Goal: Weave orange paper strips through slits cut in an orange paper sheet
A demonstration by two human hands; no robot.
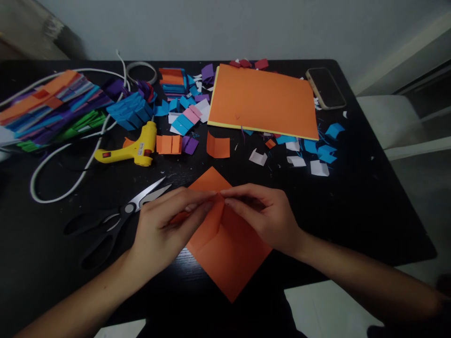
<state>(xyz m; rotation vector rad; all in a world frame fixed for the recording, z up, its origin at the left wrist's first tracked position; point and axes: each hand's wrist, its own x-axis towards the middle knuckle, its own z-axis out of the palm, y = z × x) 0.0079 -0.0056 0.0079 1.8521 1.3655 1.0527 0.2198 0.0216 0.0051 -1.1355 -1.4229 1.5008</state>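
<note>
A sheet of orange paper (pixel 232 263) lies turned cornerwise at the front of the black table, one corner pointing at me. Over its middle, my left hand (pixel 172 213) pinches a raised fold of the paper between thumb and fingers. My right hand (pixel 268 211) pinches the same fold from the other side, the fingertips of both hands nearly meeting. Part of the sheet is hidden under the hands. Left of my left hand lie scissors (pixel 129 208) with black handles, their blades apart and pointing away to the right.
A yellow glue gun (pixel 141 148) and a white cable (pixel 81 180) lie left. Behind are folded paper strips (pixel 52 108), blue folded pieces (pixel 130 110), a roll of tape (pixel 141 72) and a stack of orange sheets (pixel 264 98). A phone (pixel 326 88) rests back right among paper scraps (pixel 319 167).
</note>
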